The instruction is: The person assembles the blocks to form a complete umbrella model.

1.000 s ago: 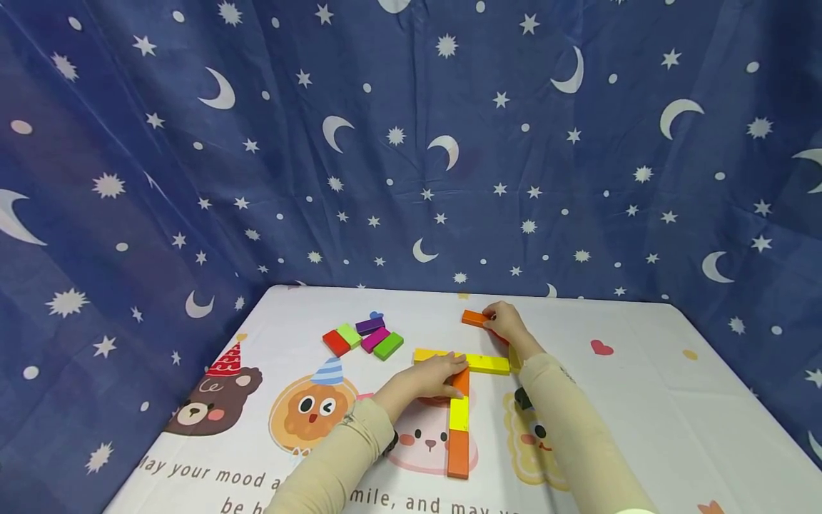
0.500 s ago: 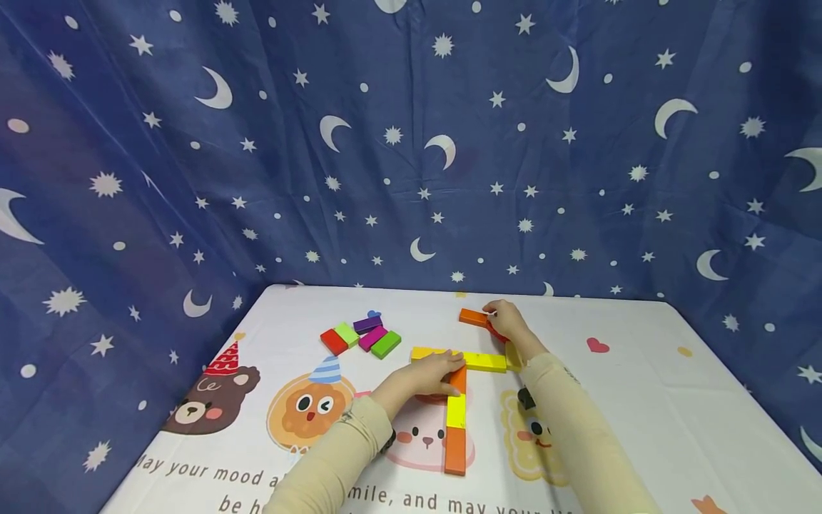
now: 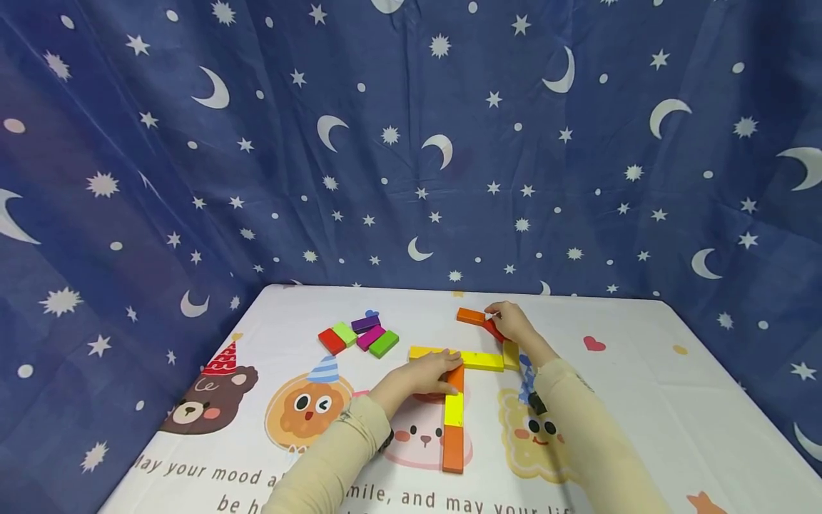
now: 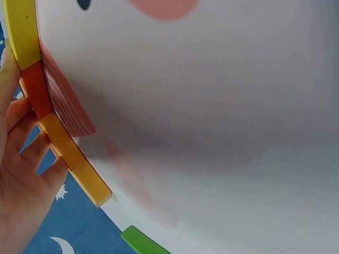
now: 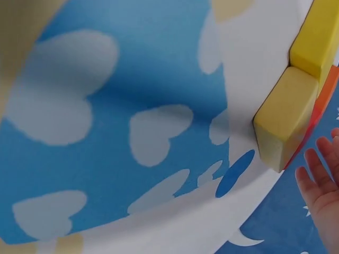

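In the head view, my left hand (image 3: 429, 373) rests with extended fingers on the corner where a yellow row and an upright column meet. The left wrist view shows its fingertips along an orange block (image 4: 38, 90) and a yellow-orange block (image 4: 77, 157). The column continues with a yellow block (image 3: 454, 410) and an orange block (image 3: 452, 449). My right hand (image 3: 511, 323) is at a red block (image 3: 493, 330), beside an orange block (image 3: 472, 316). Its fingers look loosely extended in the right wrist view. A dull yellow block (image 5: 286, 108) ends the row, touching a bright yellow block (image 5: 318, 45).
Left of the row lies a loose group: a red block (image 3: 332, 341), a light green block (image 3: 344, 333), a purple block (image 3: 366, 324), a magenta block (image 3: 370, 338) and a green block (image 3: 384, 343). A printed white cloth (image 3: 616, 400) covers the table; a starry blue curtain (image 3: 411, 178) hangs behind.
My right hand and forearm have shifted slightly right, so more of the red block and the dull yellow block shows. My left hand stays in place on the blocks.
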The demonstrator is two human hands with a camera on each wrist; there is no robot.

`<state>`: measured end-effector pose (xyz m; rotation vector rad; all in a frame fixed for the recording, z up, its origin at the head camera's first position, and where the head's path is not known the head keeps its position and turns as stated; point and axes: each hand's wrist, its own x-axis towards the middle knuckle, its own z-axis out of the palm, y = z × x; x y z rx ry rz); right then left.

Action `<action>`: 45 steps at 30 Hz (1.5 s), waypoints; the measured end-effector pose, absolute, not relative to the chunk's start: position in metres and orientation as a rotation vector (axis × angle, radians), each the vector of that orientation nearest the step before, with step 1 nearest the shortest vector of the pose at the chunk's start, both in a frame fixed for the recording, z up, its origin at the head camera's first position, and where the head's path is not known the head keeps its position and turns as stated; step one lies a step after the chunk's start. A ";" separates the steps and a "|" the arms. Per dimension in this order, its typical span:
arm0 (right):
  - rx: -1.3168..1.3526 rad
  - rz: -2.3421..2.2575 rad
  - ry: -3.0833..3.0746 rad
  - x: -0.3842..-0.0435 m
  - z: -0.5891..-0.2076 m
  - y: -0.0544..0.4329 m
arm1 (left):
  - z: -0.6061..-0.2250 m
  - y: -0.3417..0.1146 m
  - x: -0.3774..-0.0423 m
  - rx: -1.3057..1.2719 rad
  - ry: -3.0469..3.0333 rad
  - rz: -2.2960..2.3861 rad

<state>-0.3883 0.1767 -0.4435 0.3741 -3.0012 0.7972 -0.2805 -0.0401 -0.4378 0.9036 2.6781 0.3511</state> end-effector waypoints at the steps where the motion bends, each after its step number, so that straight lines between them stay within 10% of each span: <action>1: 0.383 0.786 -3.003 -0.387 -0.442 0.177 | -0.438 -0.040 -0.281 0.906 2.681 0.349; 45: 0.943 0.622 -2.839 -0.308 -0.441 0.194 | -0.444 -0.045 -0.282 0.979 2.683 0.308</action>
